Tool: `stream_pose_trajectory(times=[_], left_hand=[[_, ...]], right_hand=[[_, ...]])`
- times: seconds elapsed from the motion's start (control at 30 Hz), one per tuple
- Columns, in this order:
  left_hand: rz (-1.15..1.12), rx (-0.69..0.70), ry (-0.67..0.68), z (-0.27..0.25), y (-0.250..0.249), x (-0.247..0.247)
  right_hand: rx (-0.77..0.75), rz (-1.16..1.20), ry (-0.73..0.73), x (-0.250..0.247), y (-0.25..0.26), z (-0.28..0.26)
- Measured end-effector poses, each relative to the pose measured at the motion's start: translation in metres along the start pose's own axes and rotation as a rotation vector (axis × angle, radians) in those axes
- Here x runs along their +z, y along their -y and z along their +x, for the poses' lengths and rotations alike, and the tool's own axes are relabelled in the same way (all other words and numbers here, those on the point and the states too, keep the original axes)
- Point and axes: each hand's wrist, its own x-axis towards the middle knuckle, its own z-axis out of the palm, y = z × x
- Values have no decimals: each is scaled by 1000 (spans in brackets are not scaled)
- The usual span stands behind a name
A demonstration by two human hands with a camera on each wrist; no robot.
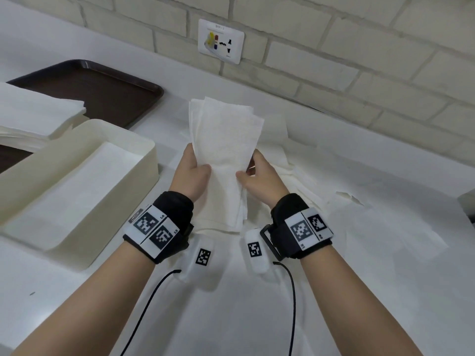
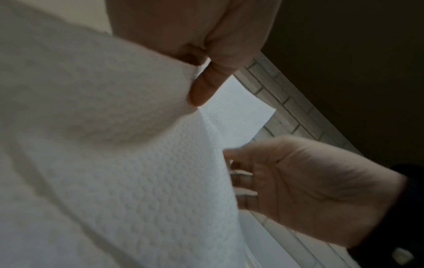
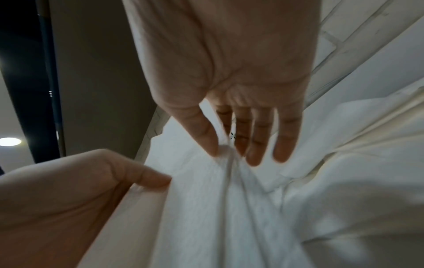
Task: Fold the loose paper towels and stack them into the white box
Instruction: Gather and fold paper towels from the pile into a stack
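While gripped, towels (image 1: 226,147) between hands (image 1: 223,173).

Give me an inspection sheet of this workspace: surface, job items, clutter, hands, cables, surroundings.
Surface: white counter, partly draped with loose paper towels.
Job's things: folded towel bundle held upright above the counter; white box at left, towels inside.
Clutter: brown tray bearing a flat towel stack.
Hands: left hand and right hand both grip the bundle.
Cables: black leads run from both wrist units.
Surroundings: brick wall with outlet plate.
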Motion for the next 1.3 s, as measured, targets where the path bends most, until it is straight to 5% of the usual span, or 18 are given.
stream_pose_trajectory(times=[0.1, 0.27, 0.47, 0.67, 0.93, 1.3], left_hand=[[-1, -19, -27, -5, 5, -5], [10, -41, -58, -11, 5, -9], [32, -49, -67, -20, 4, -9], [27, -71, -81, -27, 7, -11], [36, -84, -79, -24, 6, -15], [-6, -101, -130, -30, 9, -20]], right_hand=[[98, -288, 29, -2, -19, 8], [213, -666, 303, 5, -32, 4], [159, -728, 227, 7, -36, 18], [83, -622, 190, 4, -40, 25], [-2, -247, -110, -2, -25, 9], [-10, -74, -284, -23, 7, -5]])
